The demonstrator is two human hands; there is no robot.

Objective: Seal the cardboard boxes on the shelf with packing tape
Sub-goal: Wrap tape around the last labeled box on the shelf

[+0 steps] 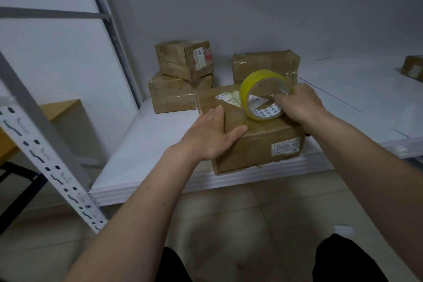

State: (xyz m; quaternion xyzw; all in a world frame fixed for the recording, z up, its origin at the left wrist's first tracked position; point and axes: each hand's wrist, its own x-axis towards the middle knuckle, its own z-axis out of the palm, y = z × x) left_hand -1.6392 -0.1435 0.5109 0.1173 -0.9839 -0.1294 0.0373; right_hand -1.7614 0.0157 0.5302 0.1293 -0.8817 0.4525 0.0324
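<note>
My right hand (299, 104) holds the roll of yellow tape (263, 96), fingers curled through its core, with the roll standing on edge on the top of the near box (254, 144) at the front edge of the shelf (142, 144). My left hand (212, 135) lies flat on the near-left corner of that box, fingers straight and together, thumb along the front edge, holding it steady. The roll sits just right of my left fingertips, so I judge the tape must run from the roll toward the far side of the box top, along the seam.
</note>
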